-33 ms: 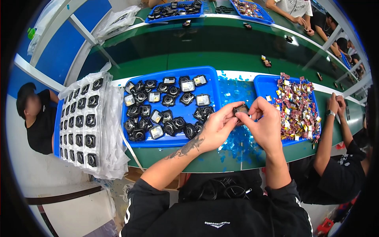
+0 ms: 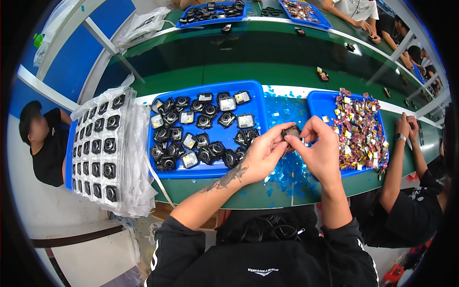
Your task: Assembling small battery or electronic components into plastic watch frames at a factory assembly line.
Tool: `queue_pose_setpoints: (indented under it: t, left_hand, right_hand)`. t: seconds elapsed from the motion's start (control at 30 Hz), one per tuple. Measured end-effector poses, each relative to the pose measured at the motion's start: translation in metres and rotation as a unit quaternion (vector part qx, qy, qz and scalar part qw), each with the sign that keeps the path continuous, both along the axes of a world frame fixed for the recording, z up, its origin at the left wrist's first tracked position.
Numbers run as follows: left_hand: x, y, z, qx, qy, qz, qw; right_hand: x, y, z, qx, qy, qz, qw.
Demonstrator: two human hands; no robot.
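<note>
Between the thumb and fingers of my left hand (image 2: pixel 266 152) is a small black watch case (image 2: pixel 290 131), held over the strip between two blue trays. Close to its right side is my right hand (image 2: pixel 321 150), thumb and fingers bent together in a pinch. Whatever lies between those fingertips is too small or hidden to make out. To the left, the blue tray (image 2: pixel 210 174) holds several similar black cases, some with pale square faces up. The right-hand blue tray (image 2: pixel 313 98) is heaped with small circuit boards (image 2: pixel 361 129) in red, yellow and white.
Blue film scraps (image 2: pixel 284 179) litter the green table (image 2: pixel 234 193). Far left stands a stack of clear plastic trays (image 2: pixel 131 158) with black cases in rows. Beyond runs a green conveyor belt (image 2: pixel 263 62) carrying scattered parts. A co-worker's hands (image 2: pixel 405 126) are at the right.
</note>
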State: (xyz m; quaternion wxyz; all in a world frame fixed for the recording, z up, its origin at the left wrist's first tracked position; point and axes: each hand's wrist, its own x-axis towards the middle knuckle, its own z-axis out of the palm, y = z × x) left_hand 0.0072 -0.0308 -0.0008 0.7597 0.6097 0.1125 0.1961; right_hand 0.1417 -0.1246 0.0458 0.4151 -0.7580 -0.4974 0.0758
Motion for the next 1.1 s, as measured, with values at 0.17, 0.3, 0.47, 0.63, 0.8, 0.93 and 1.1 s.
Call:
queue_pose_setpoints:
  t: [0.17, 0.3, 0.47, 0.63, 0.8, 0.93, 1.1]
  left_hand:
    - [0.004, -0.007, -0.001, -0.113, -0.052, 0.049, 0.991]
    - [0.001, -0.003, 0.002, -0.127, -0.051, 0.074, 0.988]
    - [0.001, 0.000, 0.004, -0.059, -0.080, 0.078, 0.992]
    - [-0.006, 0.002, 0.009, 0.302, -0.018, 0.136, 0.944]
    - [-0.008, 0.001, 0.011, 0.348, -0.047, 0.131, 0.927]
    - [-0.008, 0.001, 0.011, 0.374, -0.035, 0.125, 0.918]
    - [0.000, -0.007, 0.001, -0.008, 0.049, 0.057, 0.997]
  right_hand:
    - [0.001, 0.002, -0.012, 0.054, 0.010, -0.002, 0.998]
    - [-0.010, -0.014, -0.004, 0.115, -0.108, 0.118, 0.980]
    - [-0.010, -0.017, -0.015, 0.113, -0.065, 0.091, 0.987]
    - [-0.009, -0.024, -0.016, 0.136, 0.335, 0.073, 0.929]
    - [0.007, -0.030, -0.016, 0.100, 0.469, 0.107, 0.871]
    - [0.010, -0.030, -0.013, 0.096, 0.395, 0.103, 0.908]
    - [0.002, -0.038, -0.025, 0.108, 0.397, 0.091, 0.907]
